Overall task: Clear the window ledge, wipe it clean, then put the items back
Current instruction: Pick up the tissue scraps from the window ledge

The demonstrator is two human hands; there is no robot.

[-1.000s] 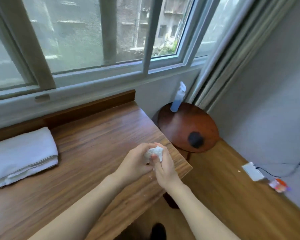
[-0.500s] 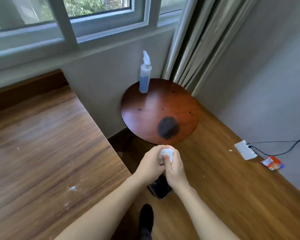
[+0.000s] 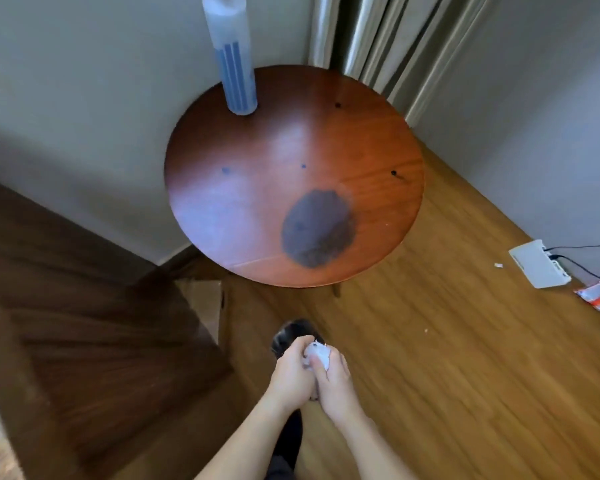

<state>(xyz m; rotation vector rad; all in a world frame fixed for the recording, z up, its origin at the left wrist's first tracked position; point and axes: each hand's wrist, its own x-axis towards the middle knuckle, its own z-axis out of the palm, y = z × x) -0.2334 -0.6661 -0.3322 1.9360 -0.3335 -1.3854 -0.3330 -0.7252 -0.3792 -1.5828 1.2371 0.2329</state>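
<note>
Left hand (image 3: 290, 374) and right hand (image 3: 333, 379), fingers curled together around a crumpled white tissue (image 3: 318, 354), near centre. Farther off, a spray bottle (image 3: 234, 67) stands upright at the far left edge of the round counter (image 3: 378, 161).

no readable text, labels or numbers

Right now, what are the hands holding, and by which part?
Both the left hand and right hand grip one small crumpled white wad of tissue, fingers closed around its lower part.
</note>
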